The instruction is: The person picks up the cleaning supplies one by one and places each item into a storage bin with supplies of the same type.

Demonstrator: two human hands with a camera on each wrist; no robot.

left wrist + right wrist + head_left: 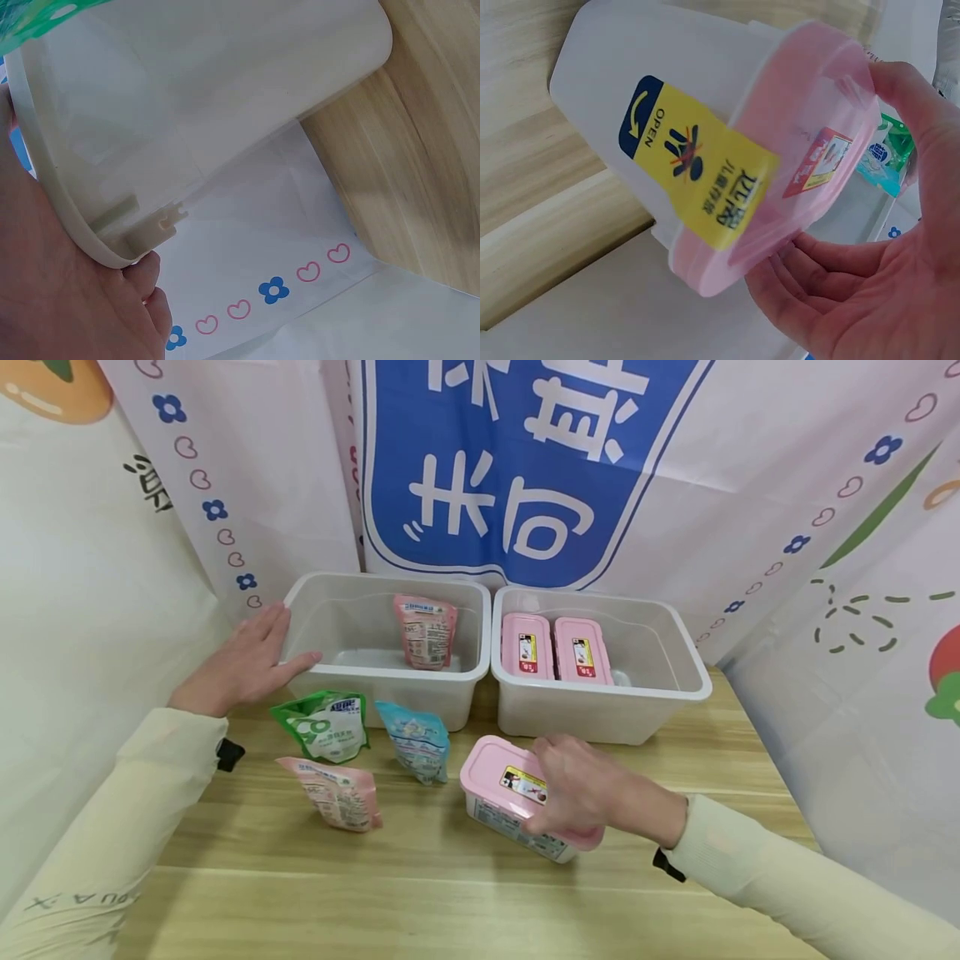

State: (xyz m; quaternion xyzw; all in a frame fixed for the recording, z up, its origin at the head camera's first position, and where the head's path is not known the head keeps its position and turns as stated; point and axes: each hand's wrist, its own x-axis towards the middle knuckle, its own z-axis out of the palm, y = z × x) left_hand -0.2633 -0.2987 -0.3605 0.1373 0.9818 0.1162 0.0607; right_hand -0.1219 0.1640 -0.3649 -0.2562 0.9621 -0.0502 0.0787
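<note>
My right hand [581, 785] grips a white tub with a pink lid [487, 764] from above, thumb on the near side and fingers on the far side. In the right wrist view, the tub's yellow and dark blue "OPEN" sticker [697, 157] runs over the lid edge. My left hand [243, 660] rests at the near left corner of the left bin [382, 697], fingers along its side and thumb over the front rim. Beside that bin lie a green and white pouch [330, 727], a blue pouch [417, 745] and a pink pouch [341, 797].
Another pink pouch [427, 635] stands inside the left bin. The right bin [577, 714] holds two pink-lidded tubs [528, 631] side by side at its left end. Both bins stand at the back of the wooden table [420, 902], before a printed cloth [675, 527].
</note>
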